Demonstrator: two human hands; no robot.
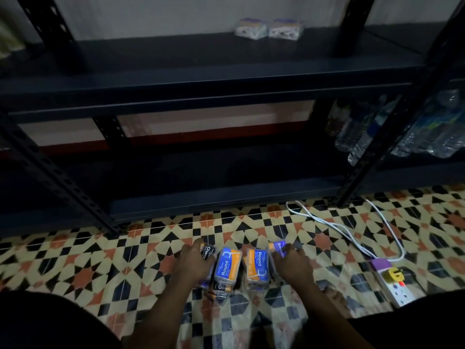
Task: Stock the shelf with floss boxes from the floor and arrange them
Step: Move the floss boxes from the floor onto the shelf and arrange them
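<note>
Several floss boxes lie in a cluster on the patterned floor in front of the dark metal shelf (201, 71). My left hand (193, 263) lies over a black-labelled floss box (207, 251) at the cluster's left, fingers curled round it. My right hand (293, 264) covers a blue-labelled floss box (279, 248) at the right, fingers wrapped over it. Between the hands lie two blue-and-orange "Round" boxes (226, 265) (256, 267). Two clear floss boxes (250, 28) (285, 28) stand side by side at the back of the upper shelf board.
A white power strip (395, 285) with a yellow plug and white cable (337, 227) lies on the floor to the right. Water bottles (412, 132) fill the neighbouring rack's lower shelf at right. Shelf uprights (63, 182) (377, 147) stand at either side.
</note>
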